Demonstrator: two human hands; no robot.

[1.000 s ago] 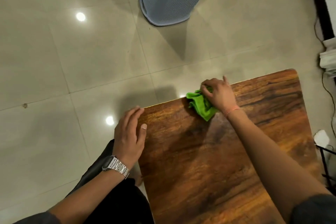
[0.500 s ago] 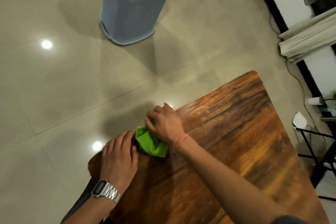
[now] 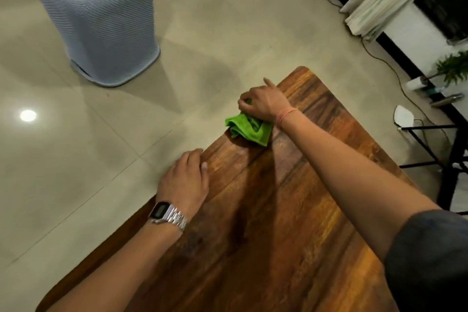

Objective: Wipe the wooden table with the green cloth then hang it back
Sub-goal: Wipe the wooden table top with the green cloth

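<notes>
The wiping step is under way: the right hand (image 3: 263,104) is gripping the bunched green cloth (image 3: 249,128), fingers curled over it with one finger sticking out, and is pressing it onto the wooden counter (image 3: 291,210) right at the counter's far left edge. The left hand (image 3: 186,180) is lying flat with relaxed fingers over the same edge, nearer the person, holding nothing and probably steadying the counter. Judging by the cloth's place at the rim, the next move is likely calling for dragging the cloth back across the unwiped boards toward the right side, keeping pressure even. Nothing is lying on the counter in the cloth's path. Around it, a grey basket (image 3: 101,28) is standing on the tiled floor (image 3: 228,33), well apart, and a black stand (image 3: 450,154) is sitting just beside the counter's right edge. Where the cloth hangs is not showing.
</notes>
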